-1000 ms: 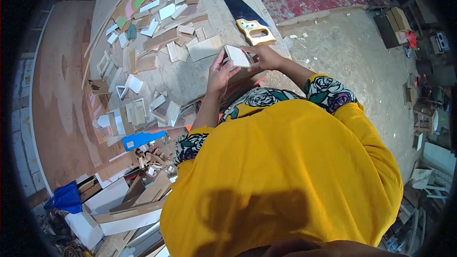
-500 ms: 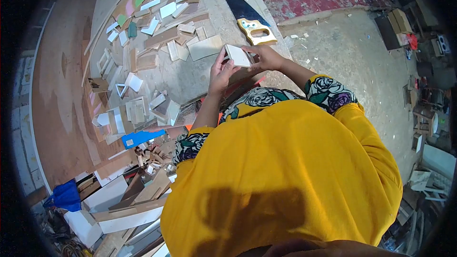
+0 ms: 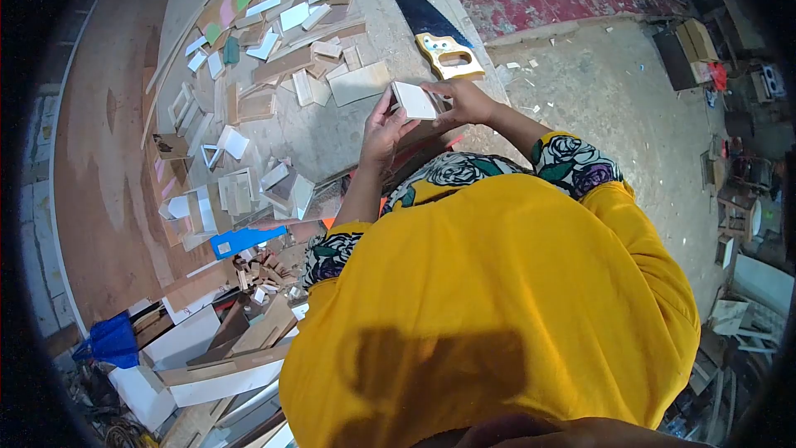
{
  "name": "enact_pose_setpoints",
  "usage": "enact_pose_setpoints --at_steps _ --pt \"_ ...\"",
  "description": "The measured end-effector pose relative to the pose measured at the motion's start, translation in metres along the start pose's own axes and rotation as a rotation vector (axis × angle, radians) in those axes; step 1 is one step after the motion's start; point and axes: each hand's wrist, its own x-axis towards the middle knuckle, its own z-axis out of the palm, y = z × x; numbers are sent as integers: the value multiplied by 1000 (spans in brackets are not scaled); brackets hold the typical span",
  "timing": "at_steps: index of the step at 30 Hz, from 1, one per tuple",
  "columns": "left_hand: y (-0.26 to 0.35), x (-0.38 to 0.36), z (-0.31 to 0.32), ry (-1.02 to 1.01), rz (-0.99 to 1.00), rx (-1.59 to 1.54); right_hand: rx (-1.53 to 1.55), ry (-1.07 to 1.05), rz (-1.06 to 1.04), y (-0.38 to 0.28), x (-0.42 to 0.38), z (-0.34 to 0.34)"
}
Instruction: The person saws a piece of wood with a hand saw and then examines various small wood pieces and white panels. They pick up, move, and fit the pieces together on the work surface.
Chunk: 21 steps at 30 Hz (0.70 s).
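Observation:
Between both hands, over the front edge of the worktable, is a small white-faced wooden piece point(image 3: 414, 101). My left hand point(image 3: 382, 134) grips its left side, fingers behind and thumb at the lower edge. On the other side, my right hand point(image 3: 467, 103) curls its fingers and thumb around the right edge. Just beyond the hands lies a handsaw point(image 3: 450, 56) with a pale wooden handle and dark blade. A flat wooden board point(image 3: 359, 84) rests on the table to the left of the held piece.
Many wood offcuts point(image 3: 290, 66) cover the left part of the worktable point(image 3: 381, 21). A blue piece point(image 3: 247, 241) lies at its near left edge. A large plywood sheet point(image 3: 104, 158) stands further left, and scrap boards point(image 3: 220, 377) are heaped below. Concrete floor point(image 3: 593, 108) extends to the right.
The white-faced piece has tilted slightly in my hands. Both hands keep their hold and have barely moved.

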Motion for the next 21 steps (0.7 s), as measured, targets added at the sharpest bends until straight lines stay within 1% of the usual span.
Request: enact_pose_setpoints --at_steps 2,4,7,11,13,20,21 --pt "0 1 0 -9 -8 -11 8 -3 9 -3 0 -2" --pt "-1 2 -2 -2 -21 -39 31 -100 106 -11 1 -8" --pt "-2 3 -4 -10 -24 -54 30 -107 118 -10 2 -8" --pt "-3 5 -4 -10 -39 -63 1 -101 89 -6 3 -9" --pt "-2 4 -1 12 -28 -53 -22 -33 -8 -3 2 -6" --pt "-2 7 0 8 -26 -52 -32 -28 -24 0 2 -6" --pt "-3 7 0 12 -30 -50 -9 -79 48 -7 3 -11"
